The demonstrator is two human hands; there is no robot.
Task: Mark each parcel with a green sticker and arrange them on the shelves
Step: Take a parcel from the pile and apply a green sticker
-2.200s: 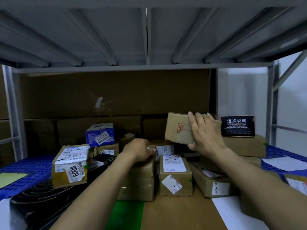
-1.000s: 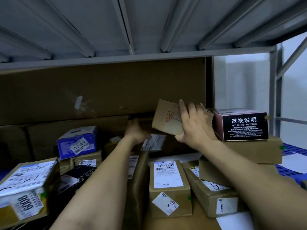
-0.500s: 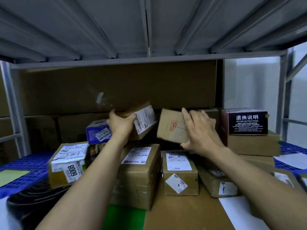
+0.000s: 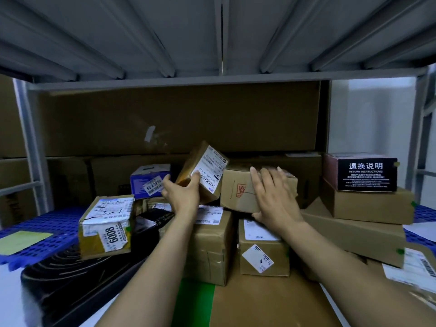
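1. At the near edge of the shelf, under my forearms, lies a flat cardboard sheet (image 4: pixel 271 303) with a green strip (image 4: pixel 195 300) at its left. A black ridged object (image 4: pixel 70 279) lies further left.
2. Just beyond stand a taped brown box (image 4: pixel 210 246) and a shorter box with white labels (image 4: pixel 262 249), side by side. Left of them the box marked 6008 (image 4: pixel 106 225) sits tilted, with a small green dot on its right edge.
3. My left hand (image 4: pixel 182 197) grips a small labelled parcel (image 4: pixel 203 173) from below, thumb on its barcode label, holding it tilted above the taped box.
4. My right hand (image 4: pixel 273 199) lies with straight fingers flat on the front of a tan parcel with a red mark (image 4: pixel 238 187), thumb at its lower edge. This parcel is just beside the small one, over the shorter box.
5. To the right, a long slanted carton (image 4: pixel 354 234) with a green dot lies under a brown box (image 4: pixel 368 206), which carries a black box printed "Return Instructions" (image 4: pixel 363 172).
6. Farther back are a blue box (image 4: pixel 148 180), a large cardboard panel (image 4: pixel 179 119) and the grey shelf underside (image 4: pixel 212 31) overhead.
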